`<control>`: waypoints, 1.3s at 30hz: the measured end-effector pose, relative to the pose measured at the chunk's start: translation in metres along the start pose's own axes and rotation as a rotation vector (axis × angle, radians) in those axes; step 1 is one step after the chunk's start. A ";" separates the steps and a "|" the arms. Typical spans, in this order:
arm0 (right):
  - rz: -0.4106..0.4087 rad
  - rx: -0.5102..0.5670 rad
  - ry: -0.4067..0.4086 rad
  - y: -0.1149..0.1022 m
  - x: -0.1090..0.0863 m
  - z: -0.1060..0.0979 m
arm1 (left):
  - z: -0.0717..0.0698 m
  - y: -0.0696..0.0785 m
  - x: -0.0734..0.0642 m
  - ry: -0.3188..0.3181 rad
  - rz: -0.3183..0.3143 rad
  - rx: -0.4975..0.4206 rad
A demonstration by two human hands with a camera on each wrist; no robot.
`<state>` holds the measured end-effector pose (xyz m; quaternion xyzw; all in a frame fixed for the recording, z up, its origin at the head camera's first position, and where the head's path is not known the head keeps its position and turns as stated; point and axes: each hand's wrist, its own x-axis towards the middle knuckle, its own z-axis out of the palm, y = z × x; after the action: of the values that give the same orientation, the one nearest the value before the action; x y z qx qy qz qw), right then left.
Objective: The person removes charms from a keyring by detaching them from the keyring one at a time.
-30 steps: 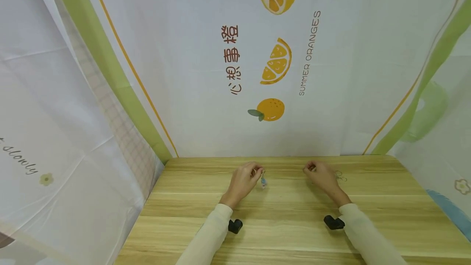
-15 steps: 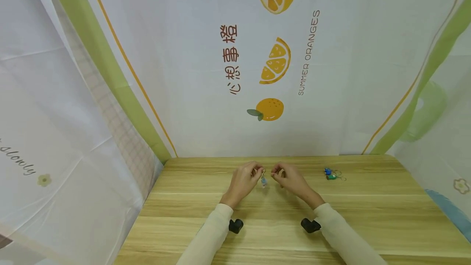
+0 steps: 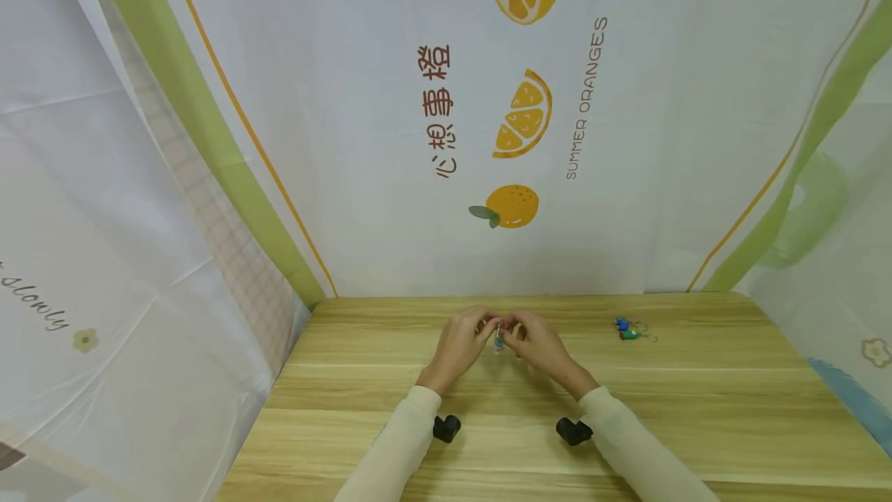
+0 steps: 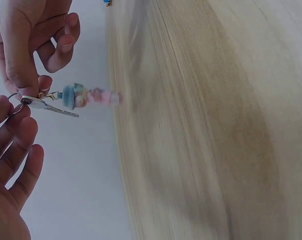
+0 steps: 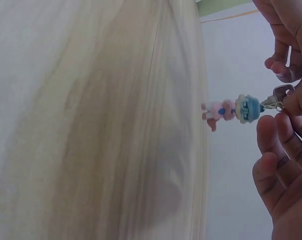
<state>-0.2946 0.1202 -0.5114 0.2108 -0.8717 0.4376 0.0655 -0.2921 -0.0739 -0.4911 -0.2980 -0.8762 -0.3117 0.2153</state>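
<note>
At the back middle of the table, both hands meet over a small figurine keychain (image 4: 79, 96) with a teal cap and pink body. The left hand (image 3: 456, 343) pinches its metal split ring between thumb and fingertips. The right hand (image 3: 540, 343) comes in from the other side and pinches a silver key (image 4: 61, 111) by its head, right at the ring. In the left wrist view the key blade points out beside the figurine. The figurine (image 5: 225, 110) hangs below the fingertips. Fingers partly hide where key and ring meet.
To the right on the wooden table (image 3: 509, 432) lie a blue keychain (image 3: 622, 324) and a green keychain (image 3: 629, 335), close together with their rings. A white cloth (image 3: 376, 238) with orange prints hangs at the table's back edge.
The right hand has moved left from beside the two keychains to the left hand, bringing the key to the ring. The left hand has stayed in place with the figurine keychain.
</note>
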 end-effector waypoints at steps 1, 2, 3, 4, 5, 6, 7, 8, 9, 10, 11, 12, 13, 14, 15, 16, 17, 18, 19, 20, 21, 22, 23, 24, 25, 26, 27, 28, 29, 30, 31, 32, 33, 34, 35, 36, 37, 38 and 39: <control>0.004 -0.005 0.004 0.000 0.000 0.000 | 0.000 0.000 0.000 -0.004 0.003 -0.005; 0.007 -0.009 0.007 0.000 0.000 0.000 | 0.000 0.000 0.000 -0.009 0.006 -0.009; 0.011 -0.010 0.009 0.000 0.000 0.000 | 0.000 0.001 0.001 -0.017 0.009 -0.013; 0.015 -0.010 0.014 0.000 0.000 -0.001 | 0.000 0.001 0.001 -0.028 0.011 -0.018; 0.021 -0.011 0.019 0.000 0.000 -0.001 | -0.001 0.001 0.001 -0.042 0.010 -0.023; 0.025 -0.011 0.024 0.000 0.000 -0.001 | -0.001 0.001 0.001 -0.057 0.007 -0.030; 0.029 -0.012 0.029 0.000 -0.001 -0.002 | 0.000 0.002 0.001 -0.074 0.003 -0.037; 0.033 -0.011 0.032 -0.001 -0.001 -0.002 | 0.000 0.002 0.001 -0.090 -0.001 -0.039; 0.036 -0.008 0.035 -0.001 -0.001 -0.002 | 0.000 0.002 0.000 -0.104 -0.008 -0.043; 0.040 -0.007 0.037 -0.001 -0.001 -0.002 | 0.000 0.002 0.000 -0.115 -0.014 -0.046; 0.043 -0.006 0.037 -0.001 -0.001 -0.003 | 0.000 0.002 0.000 -0.122 -0.021 -0.046; 0.044 -0.002 0.036 -0.001 -0.001 -0.003 | 0.000 0.002 0.000 -0.126 -0.028 -0.051; 0.048 0.000 0.036 -0.001 -0.001 -0.003 | 0.000 0.002 0.000 -0.127 -0.037 -0.054; 0.051 0.002 0.034 -0.001 -0.001 -0.003 | 0.000 0.003 0.001 -0.127 -0.049 -0.063; 0.052 0.003 0.033 -0.001 -0.001 -0.004 | 0.000 0.003 0.001 -0.124 -0.058 -0.074; 0.052 0.004 0.031 -0.001 0.000 -0.004 | 0.000 0.003 0.001 -0.120 -0.068 -0.083; 0.050 0.003 0.033 -0.001 0.000 -0.005 | 0.000 0.003 0.001 -0.116 -0.078 -0.094; 0.044 0.001 0.035 -0.001 0.000 -0.005 | 0.000 0.003 0.001 -0.112 -0.083 -0.103; 0.041 -0.005 0.037 -0.001 0.000 -0.006 | -0.001 0.004 0.001 -0.109 -0.085 -0.106; 0.033 -0.012 0.040 -0.001 0.000 -0.006 | -0.001 0.003 0.001 -0.104 -0.081 -0.105; 0.025 -0.020 0.045 0.000 0.000 -0.007 | 0.000 0.003 0.001 -0.096 -0.072 -0.100; 0.015 -0.029 0.048 0.001 0.000 -0.007 | 0.000 0.003 0.001 -0.091 -0.061 -0.093; 0.006 -0.038 0.051 0.001 0.000 -0.007 | 0.000 0.003 0.001 -0.084 -0.049 -0.087; -0.002 -0.047 0.053 0.002 0.000 -0.008 | -0.001 0.003 0.001 -0.077 -0.035 -0.077; -0.008 -0.056 0.054 0.002 0.000 -0.008 | -0.001 0.002 0.001 -0.070 -0.024 -0.071; -0.013 -0.062 0.053 0.003 0.000 -0.008 | -0.001 0.002 0.001 -0.059 -0.012 -0.066; -0.015 -0.065 0.053 0.002 0.000 -0.009 | -0.001 0.003 0.000 -0.054 -0.005 -0.063; -0.015 -0.068 0.049 0.002 -0.001 -0.009 | -0.001 0.003 0.000 -0.050 0.002 -0.058; -0.012 -0.069 0.046 0.002 -0.001 -0.010 | -0.001 0.003 0.000 -0.045 0.007 -0.054; -0.011 -0.070 0.043 0.001 -0.001 -0.010 | -0.001 0.003 0.000 -0.042 0.011 -0.051; -0.008 -0.069 0.037 0.001 -0.001 -0.011 | -0.001 0.003 -0.001 -0.040 0.012 -0.050; -0.006 -0.068 0.032 0.001 -0.001 -0.012 | -0.001 0.003 -0.001 -0.039 0.013 -0.050; -0.010 -0.063 0.030 0.001 -0.002 -0.013 | -0.001 0.003 -0.001 -0.040 0.011 -0.053; -0.017 -0.058 0.027 0.001 -0.002 -0.013 | -0.001 0.003 -0.001 -0.041 0.011 -0.055; -0.026 -0.050 0.027 0.001 -0.002 -0.014 | -0.001 0.003 -0.001 -0.045 0.009 -0.057; -0.041 -0.045 0.030 0.001 -0.002 -0.015 | -0.001 0.003 -0.001 -0.048 0.008 -0.061; -0.054 -0.038 0.033 0.001 -0.001 -0.015 | -0.001 0.003 -0.001 -0.053 0.007 -0.064; -0.071 -0.036 0.040 0.001 -0.001 -0.016 | -0.001 0.003 -0.001 -0.056 0.006 -0.068; -0.088 -0.032 0.046 0.001 -0.001 -0.017 | -0.001 0.003 -0.001 -0.060 0.003 -0.072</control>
<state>-0.2957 0.1343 -0.5023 0.2377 -0.8667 0.4251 0.1079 -0.2892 -0.0730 -0.4900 -0.3162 -0.8701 -0.3334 0.1785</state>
